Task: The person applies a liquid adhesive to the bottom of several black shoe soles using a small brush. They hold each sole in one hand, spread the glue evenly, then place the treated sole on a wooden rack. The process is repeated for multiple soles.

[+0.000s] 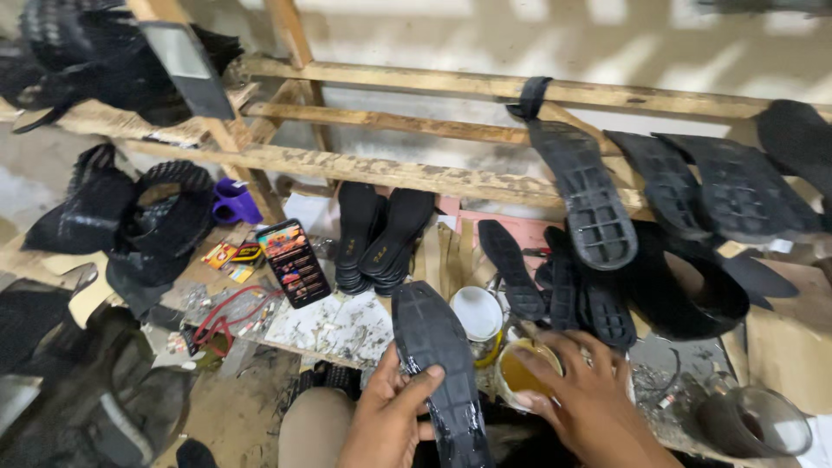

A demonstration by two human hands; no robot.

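My left hand (392,414) grips a black shoe sole (438,373) by its left edge, tread side up and glossy near the lower end. My right hand (591,400) rests over an open can of yellowish glue (525,371), fingers curled at its rim; whether it holds a brush is hidden. A white lid (476,312) lies just behind the can.
A wooden rack (416,172) carries several black soles (586,195) leaning at the right. Stacked soles (381,232) and a lit phone (292,263) stand at the middle. Black shoe uppers (156,221) pile at the left. A glass jar (752,420) sits at the lower right.
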